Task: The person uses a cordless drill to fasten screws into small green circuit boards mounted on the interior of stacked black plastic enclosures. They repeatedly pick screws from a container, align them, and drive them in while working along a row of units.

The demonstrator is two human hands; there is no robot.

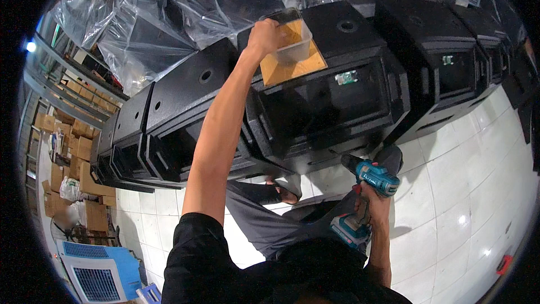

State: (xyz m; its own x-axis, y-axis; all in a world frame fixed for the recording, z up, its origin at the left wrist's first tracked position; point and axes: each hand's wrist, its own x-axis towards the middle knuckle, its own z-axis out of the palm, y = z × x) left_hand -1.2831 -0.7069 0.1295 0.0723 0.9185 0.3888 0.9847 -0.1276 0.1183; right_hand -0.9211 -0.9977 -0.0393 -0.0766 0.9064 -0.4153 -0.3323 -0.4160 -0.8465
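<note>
My left hand (pixel 265 36) reaches over the left rim of a clear plastic tub (pixel 295 52), its curled fingers dipping inside. What the fingertips hold, if anything, is hidden. The tub rests on a yellow-brown square board (pixel 292 72) on top of a black speaker cabinet (pixel 337 39). Through the cabinet's open front, a small green circuit board (pixel 346 77) shows against the dark interior. Low on the right, my right hand (pixel 376 205) is wrapped around the grip of a teal and black cordless drill (pixel 378 179). The drill's nose points left, towards the cabinet's lower edge.
More black cabinets stand in a row to the left (pixel 185 84) and right (pixel 427 28). Crumpled clear plastic sheeting (pixel 169 17) covers things behind. Cardboard boxes (pixel 95 214) and a blue-white air cooler (pixel 98 276) stand at left. A red object (pixel 504 264) lies on the white tiled floor (pixel 455 202).
</note>
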